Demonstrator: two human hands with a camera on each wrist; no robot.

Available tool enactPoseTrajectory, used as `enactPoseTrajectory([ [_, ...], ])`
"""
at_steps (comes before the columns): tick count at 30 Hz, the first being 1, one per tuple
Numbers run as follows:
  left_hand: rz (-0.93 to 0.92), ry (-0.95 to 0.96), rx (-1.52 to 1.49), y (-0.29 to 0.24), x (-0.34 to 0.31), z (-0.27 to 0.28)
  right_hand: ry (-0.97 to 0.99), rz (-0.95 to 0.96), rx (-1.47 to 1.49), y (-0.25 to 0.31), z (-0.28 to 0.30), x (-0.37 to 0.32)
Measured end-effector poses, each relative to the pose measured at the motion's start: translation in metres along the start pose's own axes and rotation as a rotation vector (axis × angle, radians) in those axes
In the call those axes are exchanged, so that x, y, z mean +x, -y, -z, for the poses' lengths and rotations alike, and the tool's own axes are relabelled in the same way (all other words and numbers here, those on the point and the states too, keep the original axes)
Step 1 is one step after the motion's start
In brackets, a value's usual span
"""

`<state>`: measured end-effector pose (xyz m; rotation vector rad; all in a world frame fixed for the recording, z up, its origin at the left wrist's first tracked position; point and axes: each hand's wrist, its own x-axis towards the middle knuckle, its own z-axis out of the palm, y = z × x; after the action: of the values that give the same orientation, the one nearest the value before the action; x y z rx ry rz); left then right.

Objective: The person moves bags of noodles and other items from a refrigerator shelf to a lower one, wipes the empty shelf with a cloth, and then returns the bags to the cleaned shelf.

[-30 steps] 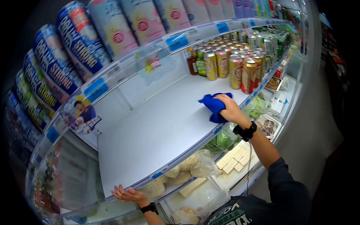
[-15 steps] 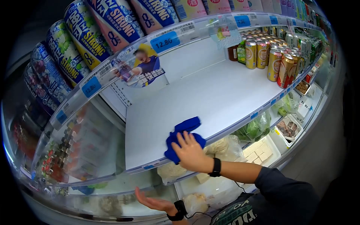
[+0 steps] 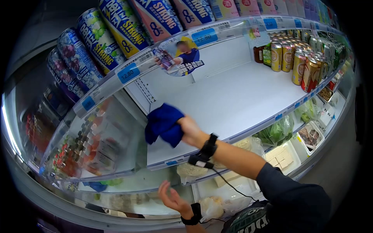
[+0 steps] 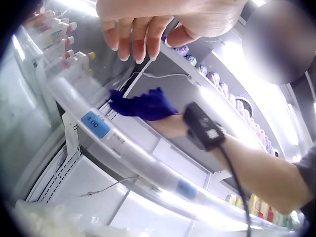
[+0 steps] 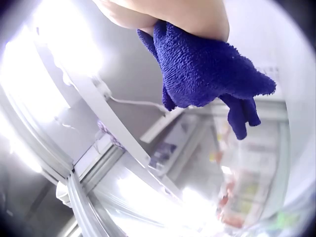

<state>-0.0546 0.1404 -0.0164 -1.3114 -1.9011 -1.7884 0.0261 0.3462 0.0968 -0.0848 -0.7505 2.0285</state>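
A blue terry cloth (image 3: 164, 123) hangs bunched from my right hand (image 3: 191, 131), which grips it over the left end of the white shelf (image 3: 221, 99). In the right wrist view the cloth (image 5: 202, 69) droops in folds below the hand (image 5: 190, 15), and its fingertips are hidden in the fabric. My left hand (image 3: 173, 199) is held below the shelf's front edge, its fingers loosely bent around nothing. The left wrist view shows that hand (image 4: 168, 19) with relaxed fingers, the cloth (image 4: 143, 104) beyond them.
Gold and red drink cans (image 3: 299, 66) crowd the shelf's right end, beside a green-labelled bottle (image 3: 267, 56). Tall cans (image 3: 128, 29) line the shelf above, over price tags. Below lie bagged greens (image 3: 278, 130) and a tray of tofu (image 3: 285, 157). A clear panel (image 3: 101, 143) borders the left.
My right hand has swept the cloth leftward along the shelf from near the cans to its left end, lifting it somewhat. The left hand has come away from the shelf's front corner. The view has shifted left.
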Motion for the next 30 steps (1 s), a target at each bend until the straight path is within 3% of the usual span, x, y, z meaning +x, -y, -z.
enactPoseTrajectory([
  [1,-0.013,0.019,0.083,0.010,0.003,-0.011,0.142,-0.004,-0.228,0.082,0.008,-0.020],
  [2,-0.013,0.021,0.083,0.013,0.011,-0.020,-0.024,0.142,-0.144,0.072,0.024,-0.012],
  [3,-0.015,0.015,0.159,0.014,0.015,-0.029,-0.067,0.196,-0.274,0.107,0.030,-0.027],
  [4,-0.011,0.009,0.220,0.017,0.018,-0.042,0.047,0.212,-0.596,0.172,0.037,-0.054],
  [5,-0.011,0.009,0.220,0.020,0.021,-0.044,-0.059,0.294,-0.538,0.167,0.049,-0.050],
  [7,-0.043,0.022,0.287,0.024,0.026,-0.060,-0.068,0.334,-0.862,0.216,0.075,-0.074],
  [8,-0.045,0.030,0.264,0.029,0.028,-0.069,-0.090,0.276,-0.996,0.233,0.077,-0.089],
  [10,-0.110,0.000,0.501,0.045,0.027,-0.081,-0.260,0.070,-1.493,0.276,0.137,-0.105],
  [11,-0.113,0.008,0.488,0.050,0.027,-0.085,-0.222,-0.120,-1.909,0.296,0.164,-0.111],
  [13,-0.140,-0.070,0.503,0.056,0.026,-0.089,0.022,-0.370,-2.292,0.312,0.197,-0.125],
  [15,-0.146,-0.103,0.481,0.057,0.028,-0.095,-0.099,-0.664,-2.292,0.302,0.172,-0.121],
  [19,-0.198,-0.147,0.455,0.067,0.026,-0.096,-0.127,-0.970,-2.349,0.301,0.167,-0.067],
  [24,-0.185,-0.165,0.468,0.073,0.025,-0.097,0.081,-0.869,-2.469,0.249,0.164,0.018],
  [27,-0.189,-0.174,0.452,0.077,0.025,-0.098,0.256,-0.754,-2.532,0.173,0.154,0.078],
  [29,-0.200,-0.177,0.449,0.077,0.025,-0.098,0.400,-0.702,-2.423,0.112,0.140,0.115],
  [30,-0.204,-0.180,0.452,0.077,0.025,-0.098,0.477,-0.869,-2.388,0.083,0.094,0.114],
])
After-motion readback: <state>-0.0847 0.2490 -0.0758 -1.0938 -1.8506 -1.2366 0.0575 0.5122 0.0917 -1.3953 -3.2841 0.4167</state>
